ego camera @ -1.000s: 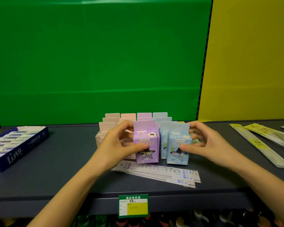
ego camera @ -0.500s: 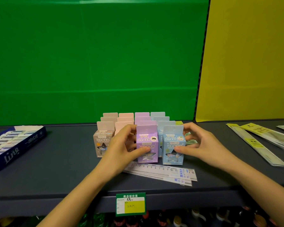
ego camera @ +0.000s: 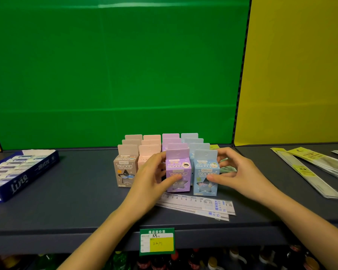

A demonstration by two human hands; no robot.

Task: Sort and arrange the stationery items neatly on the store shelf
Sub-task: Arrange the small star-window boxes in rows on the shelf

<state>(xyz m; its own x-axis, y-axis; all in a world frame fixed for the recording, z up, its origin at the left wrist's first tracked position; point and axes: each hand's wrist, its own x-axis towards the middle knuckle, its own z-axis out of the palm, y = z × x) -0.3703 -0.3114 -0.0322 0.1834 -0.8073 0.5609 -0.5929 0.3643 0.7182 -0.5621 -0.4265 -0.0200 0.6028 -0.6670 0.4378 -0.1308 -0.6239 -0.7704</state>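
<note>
Front row, left hand (ego camera: 150,176) clamps purple box (ego camera: 177,168), right hand (ego camera: 240,172) clamps blue box (ego camera: 205,172), rulers (ego camera: 195,203) crowd shelf (ego camera: 76,211) front edge, open room left toward eraser tray (ego camera: 18,172), grips unchanged from earlier.

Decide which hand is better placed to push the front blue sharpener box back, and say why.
Probably the right hand: it pinches the front blue sharpener box; the left hand holds the purple sharpener box beside it.
</note>
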